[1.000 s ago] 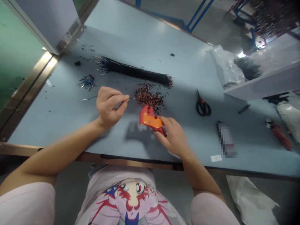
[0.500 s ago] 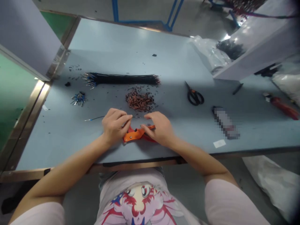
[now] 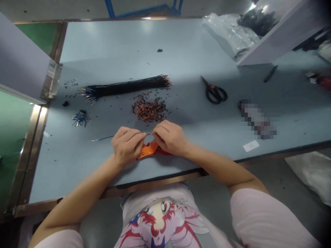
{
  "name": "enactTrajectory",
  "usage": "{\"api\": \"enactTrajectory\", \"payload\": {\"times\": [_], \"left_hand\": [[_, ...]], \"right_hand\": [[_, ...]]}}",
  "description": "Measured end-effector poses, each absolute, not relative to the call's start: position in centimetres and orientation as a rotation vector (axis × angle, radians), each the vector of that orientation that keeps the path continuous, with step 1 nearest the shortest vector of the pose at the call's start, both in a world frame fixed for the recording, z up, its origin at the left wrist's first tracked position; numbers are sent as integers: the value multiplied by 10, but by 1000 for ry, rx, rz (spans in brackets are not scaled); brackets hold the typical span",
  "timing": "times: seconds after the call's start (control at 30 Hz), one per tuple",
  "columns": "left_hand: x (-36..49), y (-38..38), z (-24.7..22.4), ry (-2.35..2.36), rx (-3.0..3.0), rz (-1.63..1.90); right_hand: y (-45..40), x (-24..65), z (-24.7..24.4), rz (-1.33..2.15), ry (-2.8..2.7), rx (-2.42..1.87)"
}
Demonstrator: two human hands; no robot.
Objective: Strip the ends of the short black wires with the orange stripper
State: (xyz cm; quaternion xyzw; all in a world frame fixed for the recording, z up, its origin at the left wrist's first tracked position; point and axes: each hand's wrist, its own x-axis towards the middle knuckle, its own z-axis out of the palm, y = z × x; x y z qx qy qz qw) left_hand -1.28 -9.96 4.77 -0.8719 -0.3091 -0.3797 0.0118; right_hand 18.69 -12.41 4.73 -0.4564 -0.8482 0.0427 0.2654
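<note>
My left hand [image 3: 126, 146] is pinching the black wire [image 3: 106, 137], fingers together, blue-collared end trailing over the surface [image 3: 181, 41]. Right hand [image 3: 172, 139] is curling beside the other end, hold unclear; orange tool [image 3: 148, 151] is lying partly beneath both.

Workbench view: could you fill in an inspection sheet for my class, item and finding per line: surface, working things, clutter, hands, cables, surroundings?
Surface: pale blue tabletop; spills, nothing seen.
Working things: thin wire; orange-and-red tool below the hands.
Clutter: heap of clippings; scissors to its right.
Hands: left hand pinches the wire; right hand beside its tip, grip unclear.
Cables: black wire bundle; power leads, nothing seen.
Surroundings: plastic bag, blue frame.
</note>
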Motion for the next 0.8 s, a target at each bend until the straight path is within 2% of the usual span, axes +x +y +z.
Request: {"api": "enactTrajectory", "payload": {"times": [0.27,0.33,0.4,0.6,0.8], "left_hand": [[-15,-96,49,-980,-2650,-1165],[-26,-86,49,-1084,-2564,-1188],[-40,-74,51,-1379,-2427,-1234],[-48,-59,52,-2163,-2353,-1757],[-35,-68,51,-2242,-2342,-1938]], "right_hand": [[-119,201,41,119,-2245,-1197],[-113,214,37,82,-2186,-1255],[-106,227,33,108,-2031,-1380],[-104,230,17,379,-2009,-1377],[-110,223,21,360,-2135,-1408]]}}
